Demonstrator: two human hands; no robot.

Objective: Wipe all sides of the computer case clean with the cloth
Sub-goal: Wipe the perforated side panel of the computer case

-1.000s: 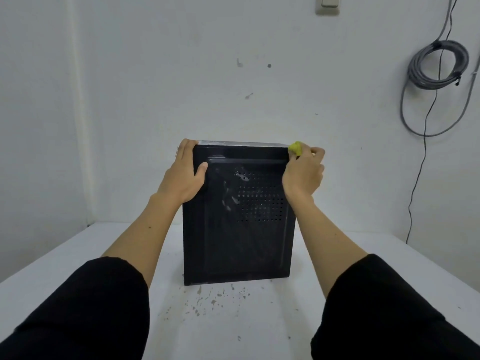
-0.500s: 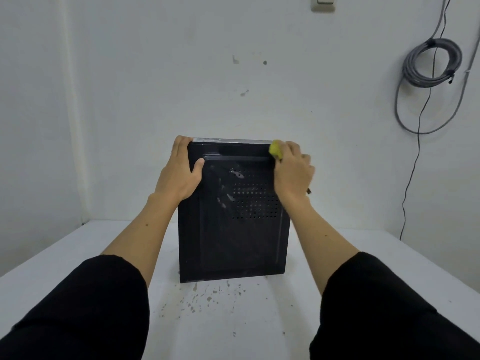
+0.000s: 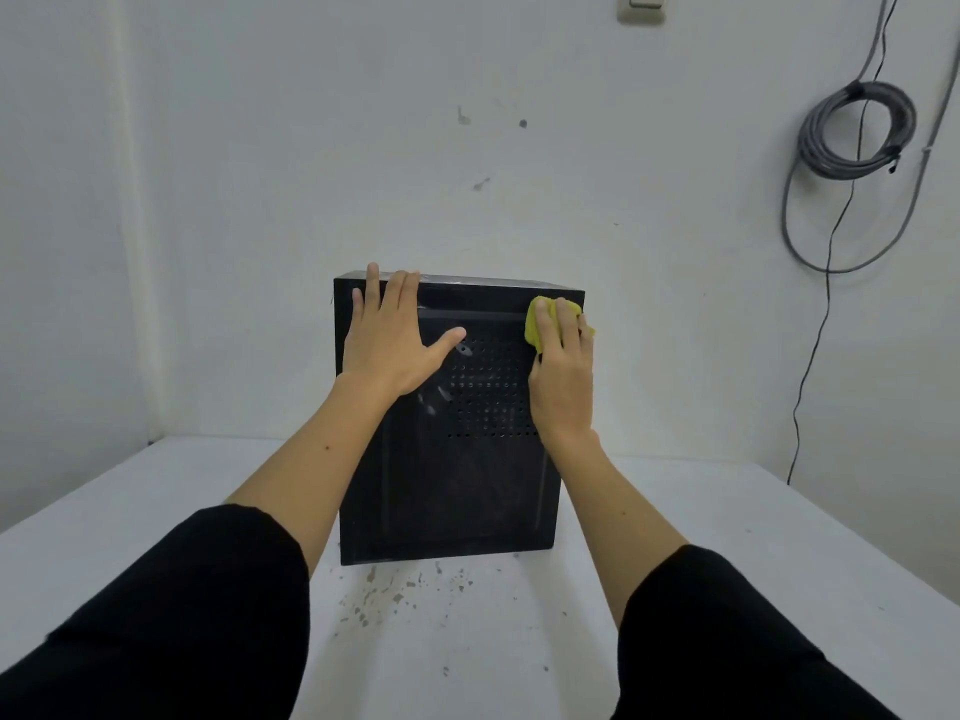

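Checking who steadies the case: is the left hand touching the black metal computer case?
Touching. The head view shows the left hand laid flat on the black metal computer case, fingers reaching over its top edge, with no gap visible.

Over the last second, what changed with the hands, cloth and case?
The right hand brought the yellow cloth off the top right corner onto the facing panel of the computer case, pressing it there. The left hand let go of the top left edge and now lies flat on the panel. The case stayed upright on the table.
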